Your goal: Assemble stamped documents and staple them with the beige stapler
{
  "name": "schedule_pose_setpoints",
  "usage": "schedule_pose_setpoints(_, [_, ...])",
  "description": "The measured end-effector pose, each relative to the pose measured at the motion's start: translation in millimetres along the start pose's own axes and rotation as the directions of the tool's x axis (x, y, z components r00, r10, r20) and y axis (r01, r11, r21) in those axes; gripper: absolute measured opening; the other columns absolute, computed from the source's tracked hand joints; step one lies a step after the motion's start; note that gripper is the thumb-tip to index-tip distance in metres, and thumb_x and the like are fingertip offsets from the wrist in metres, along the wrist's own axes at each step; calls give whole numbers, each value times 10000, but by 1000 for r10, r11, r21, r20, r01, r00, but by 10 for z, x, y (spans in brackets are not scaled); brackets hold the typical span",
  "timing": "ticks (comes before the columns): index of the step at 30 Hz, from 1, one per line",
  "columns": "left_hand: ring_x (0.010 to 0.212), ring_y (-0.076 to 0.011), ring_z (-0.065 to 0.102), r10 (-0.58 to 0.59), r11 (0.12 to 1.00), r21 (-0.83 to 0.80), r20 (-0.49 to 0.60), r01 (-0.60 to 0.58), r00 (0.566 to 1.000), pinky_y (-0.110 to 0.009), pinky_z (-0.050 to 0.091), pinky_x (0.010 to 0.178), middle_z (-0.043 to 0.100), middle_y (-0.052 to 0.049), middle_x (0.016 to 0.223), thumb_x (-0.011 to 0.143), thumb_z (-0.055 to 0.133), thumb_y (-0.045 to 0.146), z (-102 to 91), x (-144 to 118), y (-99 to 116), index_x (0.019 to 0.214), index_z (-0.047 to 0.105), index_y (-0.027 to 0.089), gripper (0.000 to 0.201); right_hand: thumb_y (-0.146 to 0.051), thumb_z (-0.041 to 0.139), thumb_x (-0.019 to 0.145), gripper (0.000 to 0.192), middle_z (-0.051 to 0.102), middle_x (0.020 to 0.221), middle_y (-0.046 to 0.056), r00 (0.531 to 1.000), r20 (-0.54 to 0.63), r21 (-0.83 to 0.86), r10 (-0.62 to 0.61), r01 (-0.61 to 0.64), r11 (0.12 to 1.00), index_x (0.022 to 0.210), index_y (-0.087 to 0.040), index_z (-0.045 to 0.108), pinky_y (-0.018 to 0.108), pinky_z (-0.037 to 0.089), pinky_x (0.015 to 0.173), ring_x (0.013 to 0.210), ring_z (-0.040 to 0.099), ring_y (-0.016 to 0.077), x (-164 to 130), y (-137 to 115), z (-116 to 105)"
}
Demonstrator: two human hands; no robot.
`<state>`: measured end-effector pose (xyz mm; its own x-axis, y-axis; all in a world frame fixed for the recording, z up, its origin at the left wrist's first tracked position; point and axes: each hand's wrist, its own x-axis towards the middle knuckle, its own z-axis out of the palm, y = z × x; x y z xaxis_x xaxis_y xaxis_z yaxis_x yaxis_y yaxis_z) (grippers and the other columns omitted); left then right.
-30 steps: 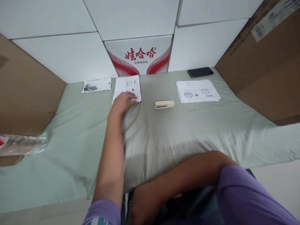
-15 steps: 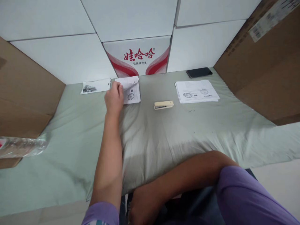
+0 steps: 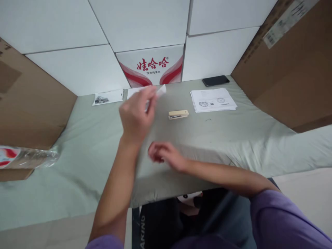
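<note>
Head view, left to right. Far left of left hand: clear crinkled plastic bottle (image 3: 28,157) lying flat on pale green cloth (image 3: 85,145), soft and wrinkled, draped over the surface. Brown cardboard panel (image 3: 31,103) behind it, matte and flat. Up-left of hand: small white card (image 3: 108,97) with dark print, flat on cloth.

Left hand (image 3: 135,116) raised off cloth, back toward camera, fingers pinched together on thin white sheets (image 3: 158,92). Paper bent and blurred, corner sticking out past fingertips up-right of hand; lower part hidden behind hand. More white paper edge (image 3: 136,91) flat on cloth just behind hand. Forearm runs down to purple sleeve at bottom edge.

Right hand (image 3: 166,155) below and just right of left hand, low over cloth, fingers curled loosely and blurred; holding nothing visible, contact with cloth unclear.

Right of left hand: beige stapler (image 3: 178,114), boxy, lying flat, near. Farther right: neat stack of printed sheets (image 3: 213,100) with round stamps. Beyond it: black phone (image 3: 215,81), flat, glossy. Back wall: white boxes, one red-and-white printed carton (image 3: 153,67).
</note>
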<state>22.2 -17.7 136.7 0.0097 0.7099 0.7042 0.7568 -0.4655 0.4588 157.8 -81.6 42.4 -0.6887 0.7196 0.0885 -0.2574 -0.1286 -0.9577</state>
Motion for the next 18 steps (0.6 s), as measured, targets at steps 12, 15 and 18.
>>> schedule_pose_setpoints(12, [998, -268, 743, 299, 954, -189, 503, -235, 811, -384, 519, 810, 804, -72, 986, 970, 588, 356, 413, -872, -106, 990, 767, 290, 191, -238, 699, 731, 258, 747, 876, 63, 846, -489, 199, 212, -128, 972, 978, -162, 693, 299, 544, 665, 736, 684, 179, 108, -127, -1057])
schedule_pose_setpoints(15, [943, -255, 742, 249, 968, -75, 401, -239, 882, -374, 531, 815, 802, -74, 947, 946, 604, 450, 319, -677, -390, 978, 762, 253, 255, -246, 697, 707, 229, 754, 877, 55, 848, -497, 168, 183, -113, 979, 920, -163, 709, 317, 552, 678, 738, 691, 188, 90, -61, -1010])
schedule_pose_setpoints(18, [1052, -260, 708, -44, 984, 180, 263, -4, 964, -390, 514, 921, 782, -92, 1103, 995, 509, 433, 282, -335, -865, 1040, 754, 223, 326, -258, 700, 677, 182, 747, 829, 41, 831, -540, 143, 136, -68, 987, 834, -166, 705, 321, 547, 695, 732, 690, 190, 40, -19, -969])
